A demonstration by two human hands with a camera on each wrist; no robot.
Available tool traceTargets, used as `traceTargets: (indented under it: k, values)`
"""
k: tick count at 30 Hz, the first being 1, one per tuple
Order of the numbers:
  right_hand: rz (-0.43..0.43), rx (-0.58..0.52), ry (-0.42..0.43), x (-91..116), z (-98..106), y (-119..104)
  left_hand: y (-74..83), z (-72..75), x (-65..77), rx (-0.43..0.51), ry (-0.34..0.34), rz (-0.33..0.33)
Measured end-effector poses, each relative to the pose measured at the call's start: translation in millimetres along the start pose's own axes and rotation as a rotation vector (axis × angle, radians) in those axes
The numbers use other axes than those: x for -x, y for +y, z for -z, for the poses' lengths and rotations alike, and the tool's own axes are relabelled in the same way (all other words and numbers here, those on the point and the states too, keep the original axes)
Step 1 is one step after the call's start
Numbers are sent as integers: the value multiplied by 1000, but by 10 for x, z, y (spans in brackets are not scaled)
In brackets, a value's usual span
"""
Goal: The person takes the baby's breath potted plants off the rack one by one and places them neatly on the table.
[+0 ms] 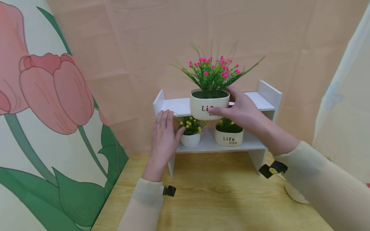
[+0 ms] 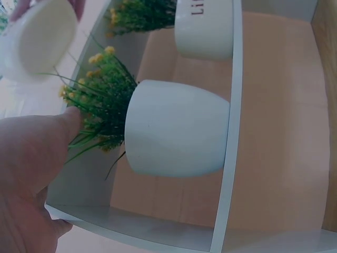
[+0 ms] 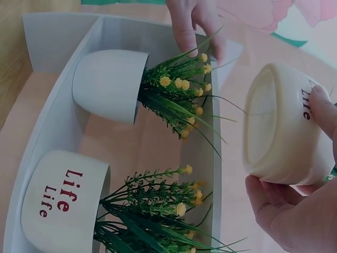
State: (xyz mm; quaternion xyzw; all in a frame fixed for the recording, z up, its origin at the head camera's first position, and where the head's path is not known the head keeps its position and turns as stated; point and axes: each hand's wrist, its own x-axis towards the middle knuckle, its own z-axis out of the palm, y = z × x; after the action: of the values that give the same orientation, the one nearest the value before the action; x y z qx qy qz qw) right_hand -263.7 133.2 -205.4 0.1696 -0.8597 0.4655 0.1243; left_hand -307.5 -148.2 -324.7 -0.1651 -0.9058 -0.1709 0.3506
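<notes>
My right hand (image 1: 248, 110) grips an oval cream pot (image 1: 198, 107) of pink artificial flowers, its thumb across the "Life" lettering. The pot is upright, in front of the white shelf's top board (image 1: 177, 106); its underside shows in the right wrist view. At the left end of that board, my left hand (image 1: 165, 138) rests its fairly straight fingers on the edge, thumb spread toward a plain white pot (image 2: 176, 129) with yellow flowers. That pot stands on the lower board beside an oval "Life" pot (image 3: 63, 203), also with yellow flowers.
The white two-tier shelf (image 1: 219, 146) stands on a wood-grain table (image 1: 202, 192) against a pinkish cloth backdrop (image 1: 138, 41). A tulip-print panel (image 1: 55, 89) rises at the left. Partly behind the right sleeve, a pale round pot (image 1: 295, 192) sits on the table.
</notes>
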Motion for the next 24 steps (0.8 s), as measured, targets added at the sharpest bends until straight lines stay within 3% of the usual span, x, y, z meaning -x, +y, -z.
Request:
traceTargets:
  k: [8, 13, 24]
  values:
    - [-18, -14, 3, 195, 53, 18, 13, 6, 13, -1, 13, -15]
    - [-17, -20, 14, 354, 40, 23, 8, 34, 22, 2, -18, 6]
    - [-48, 47, 19, 693, 12, 26, -8, 74, 46, -2, -30, 16]
